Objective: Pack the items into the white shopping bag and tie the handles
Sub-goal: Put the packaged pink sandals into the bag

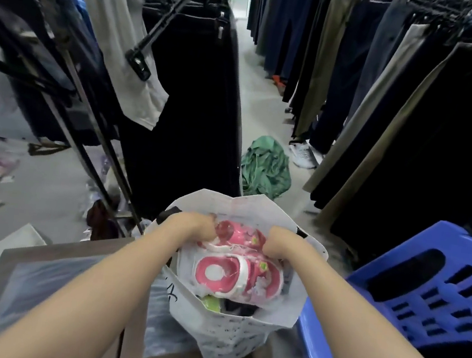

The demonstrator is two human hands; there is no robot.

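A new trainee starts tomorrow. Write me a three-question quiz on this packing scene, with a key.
1. True or false: the handles of the white shopping bag are already tied.
2. What lies on top inside the bag? A) a pink and white package B) a black shoe box C) a folded towel
3. What colour is the crumpled garment on the floor beyond the bag?

Key
1. False: the bag gapes open, and the left hand and right hand grip the package inside it.
2. A
3. Green
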